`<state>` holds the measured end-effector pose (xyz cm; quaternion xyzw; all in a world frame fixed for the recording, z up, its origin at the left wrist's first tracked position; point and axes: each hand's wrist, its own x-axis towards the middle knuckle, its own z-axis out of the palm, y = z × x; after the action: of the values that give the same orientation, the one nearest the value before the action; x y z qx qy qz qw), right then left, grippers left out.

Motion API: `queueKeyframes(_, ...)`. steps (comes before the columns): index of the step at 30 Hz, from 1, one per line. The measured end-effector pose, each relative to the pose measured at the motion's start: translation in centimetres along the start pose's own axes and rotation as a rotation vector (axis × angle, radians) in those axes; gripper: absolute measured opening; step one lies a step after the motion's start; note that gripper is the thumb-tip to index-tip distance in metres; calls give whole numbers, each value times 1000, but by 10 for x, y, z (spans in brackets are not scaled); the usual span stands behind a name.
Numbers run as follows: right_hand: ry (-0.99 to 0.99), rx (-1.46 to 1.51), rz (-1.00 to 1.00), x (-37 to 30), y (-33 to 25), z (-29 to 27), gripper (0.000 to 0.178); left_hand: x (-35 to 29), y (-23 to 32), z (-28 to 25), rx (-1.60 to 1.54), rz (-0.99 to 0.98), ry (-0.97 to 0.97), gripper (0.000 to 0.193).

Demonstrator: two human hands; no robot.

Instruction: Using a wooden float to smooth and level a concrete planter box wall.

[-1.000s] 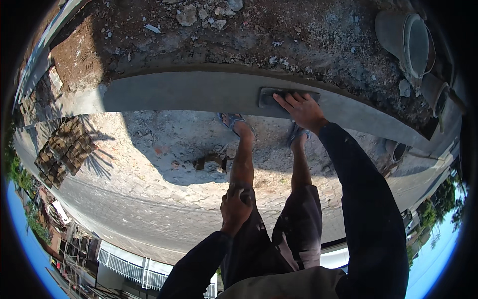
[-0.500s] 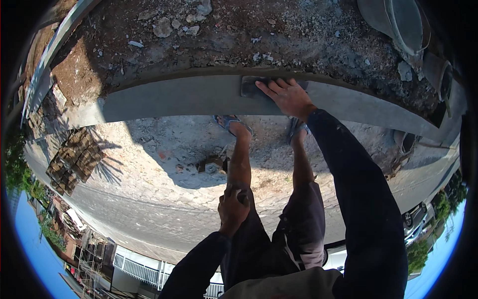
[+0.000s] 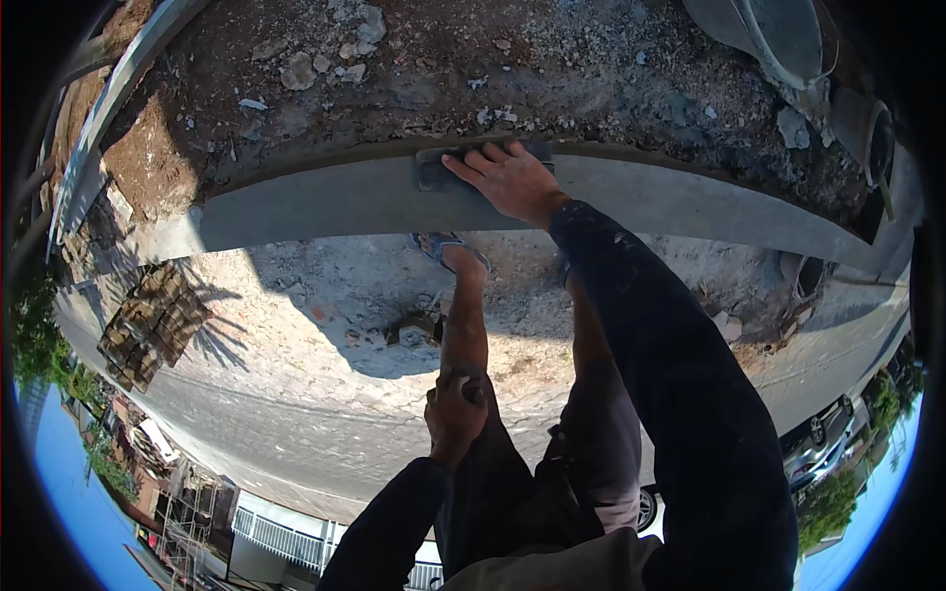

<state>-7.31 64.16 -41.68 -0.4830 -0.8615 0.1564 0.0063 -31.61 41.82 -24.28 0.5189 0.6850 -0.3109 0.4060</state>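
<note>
i'm pressing the float (image 3: 463, 167) flat-handed, right hand (image 3: 507, 179) at twelve o'clock; curb top (image 3: 325, 202) looking smooth leftward (left hand (image 3: 455, 414) gripping my knee).

outdoor constr. site: fresh grey cement curb (image 3: 325, 202), rubble (image 3: 335, 59), stacked bricks (image 3: 153, 320), buckets (image 3: 778, 34).

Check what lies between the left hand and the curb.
Head view: the bare left shin, a sandalled foot and sandy ground separate the left hand from the curb.

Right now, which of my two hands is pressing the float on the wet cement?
Your right hand, stretched forward flat on the grey float atop the smooth cement strip. Your left hand rests on your knee instead.
</note>
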Motion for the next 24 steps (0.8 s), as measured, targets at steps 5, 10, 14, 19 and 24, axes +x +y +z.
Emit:
queueKeyframes(5,-369,-143,231,-210,89,-9,61,-2,5,3,-37,-17,16,33)
queueKeyframes(10,-412,164,482,-222,109,-63,66,-5,1,7,-27,9,22,36)
queueKeyframes(14,-385,399,297,-65,111,-46,58,-5,16,8,-35,-48,17,33)
queueKeyframes(19,-683,980,296,88,77,-49,51,-8,19,16,3,-69,17,34)
queueKeyframes(24,-837,761,243,35,130,17,51,-12,30,23,-2,-37,19,35)
